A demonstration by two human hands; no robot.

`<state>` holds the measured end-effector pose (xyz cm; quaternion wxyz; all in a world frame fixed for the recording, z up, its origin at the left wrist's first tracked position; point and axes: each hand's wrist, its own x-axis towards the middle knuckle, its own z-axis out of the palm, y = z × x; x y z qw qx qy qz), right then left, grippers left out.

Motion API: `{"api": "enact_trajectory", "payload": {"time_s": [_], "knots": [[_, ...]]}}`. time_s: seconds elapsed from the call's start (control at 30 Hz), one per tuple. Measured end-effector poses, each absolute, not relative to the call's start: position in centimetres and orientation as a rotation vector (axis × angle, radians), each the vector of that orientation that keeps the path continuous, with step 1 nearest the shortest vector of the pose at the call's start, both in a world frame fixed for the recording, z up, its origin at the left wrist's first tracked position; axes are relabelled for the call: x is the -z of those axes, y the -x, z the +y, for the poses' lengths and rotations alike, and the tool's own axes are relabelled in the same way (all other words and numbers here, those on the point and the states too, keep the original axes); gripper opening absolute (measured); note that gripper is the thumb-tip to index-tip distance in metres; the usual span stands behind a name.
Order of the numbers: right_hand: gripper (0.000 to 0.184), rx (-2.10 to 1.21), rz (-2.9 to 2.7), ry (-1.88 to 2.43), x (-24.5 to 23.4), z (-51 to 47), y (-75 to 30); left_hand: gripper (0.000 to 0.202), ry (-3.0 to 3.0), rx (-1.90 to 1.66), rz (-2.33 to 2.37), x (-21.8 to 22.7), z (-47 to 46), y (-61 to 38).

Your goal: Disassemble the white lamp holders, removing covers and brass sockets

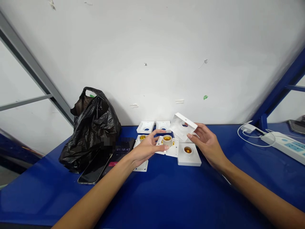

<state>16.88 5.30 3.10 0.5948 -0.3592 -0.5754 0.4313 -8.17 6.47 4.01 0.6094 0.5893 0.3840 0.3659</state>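
Note:
My left hand (149,144) is closed on a white lamp socket base (175,150), whose brass-threaded socket (167,138) points upward between thumb and fingers. In my right hand (206,140) is a square white cover (179,125) with a round hole, held tilted up and to the right of the base. Below the cover lies a lamp holder (189,158) with its cover on and gold thread showing in the hole. Partly behind my left hand are another socket base (142,137) and a white plate (142,167). Two more covers (145,126) (163,125) rest by the wall, hollow side up.
A black plastic bag (92,127) stands on the left of the blue table (162,197). Beside it lie a phone (94,168) and a dark screen showing a timer (122,149). At the right are a white power strip (286,144), a charger with cable (247,128) and a dark device (297,126).

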Motion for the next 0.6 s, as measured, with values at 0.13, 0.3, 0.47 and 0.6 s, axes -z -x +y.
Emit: {"api": "enact_trajectory", "payload": {"time_s": [0.13, 0.3, 0.47, 0.6], "knots": [[0.030, -0.874, -1.595, 0.786, -2.7, 5.1, -16.9, 0.076, -1.273, -0.842, 0.869, -3.7, 6.5, 8.1], [0.031, -0.735, -1.839, 0.761, -1.8, 4.7, -16.9, 0.088, -1.152, -0.875, 0.868, -3.8, 6.4, 8.0], [0.031, -0.662, -1.803, 0.734, -1.4, 5.1, -16.9, 0.085, -0.935, -0.946, 0.719, -4.0, 6.1, 7.7], [0.029, -0.686, -1.703, 0.712, -1.4, 5.0, -16.5, 0.068, -0.922, -0.991, 0.632, -3.4, 6.2, 7.1]]}}
